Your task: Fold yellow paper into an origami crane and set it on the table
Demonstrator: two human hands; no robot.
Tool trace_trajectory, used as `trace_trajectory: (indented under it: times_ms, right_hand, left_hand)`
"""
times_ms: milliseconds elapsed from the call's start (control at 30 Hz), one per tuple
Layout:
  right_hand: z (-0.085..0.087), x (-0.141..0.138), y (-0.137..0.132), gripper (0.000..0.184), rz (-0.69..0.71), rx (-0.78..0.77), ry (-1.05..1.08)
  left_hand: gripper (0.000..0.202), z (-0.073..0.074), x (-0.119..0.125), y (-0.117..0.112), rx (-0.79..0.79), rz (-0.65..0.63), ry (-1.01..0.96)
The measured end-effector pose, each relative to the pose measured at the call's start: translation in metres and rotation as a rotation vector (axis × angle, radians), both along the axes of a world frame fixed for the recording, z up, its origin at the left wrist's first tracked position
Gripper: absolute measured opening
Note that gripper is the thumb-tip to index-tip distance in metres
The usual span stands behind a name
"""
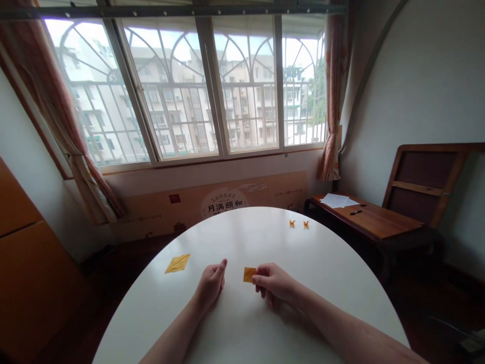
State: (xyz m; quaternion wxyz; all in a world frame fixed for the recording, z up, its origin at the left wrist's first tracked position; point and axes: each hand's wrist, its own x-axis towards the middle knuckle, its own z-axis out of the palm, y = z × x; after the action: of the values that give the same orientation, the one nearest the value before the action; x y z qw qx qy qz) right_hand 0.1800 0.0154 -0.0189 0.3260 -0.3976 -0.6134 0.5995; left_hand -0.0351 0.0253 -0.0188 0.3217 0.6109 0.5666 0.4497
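Observation:
Between the thumb and fingers of my right hand (271, 283) is a small folded square of yellow paper (249, 274), held just above the white round table (235, 323). My left hand (211, 280) is to the left of that paper and apart from it, its fingers curled in and its thumb pointing up; nothing shows in it. Further left, a creased yellow sheet of paper (177, 263) lies flat on the table. Two small folded paper birds (292, 224) stand side by side toward the far right of the tabletop.
Behind the table, a large printed cardboard panel (151, 215) leans below the barred window (170, 91). At right, a low wooden table (382, 220) bears white papers (337, 200) and a small dark object. An orange-brown cabinet (22, 273) stands at left.

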Motion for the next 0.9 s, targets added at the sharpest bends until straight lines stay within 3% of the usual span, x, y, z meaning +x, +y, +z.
trace_trajectory:
  times_ms: [600,900]
  right_hand:
    - [0.003,-0.001,-0.002,0.017,-0.027,-0.034,-0.047]
    - [-0.006,-0.001,0.002,0.019,-0.044,-0.004,-0.054]
  left_hand:
    - [0.066,-0.005,-0.004,0.004,-0.026,-0.031,-0.002]
    - [0.046,-0.001,0.008,-0.009,-0.007,-0.186,-0.028]
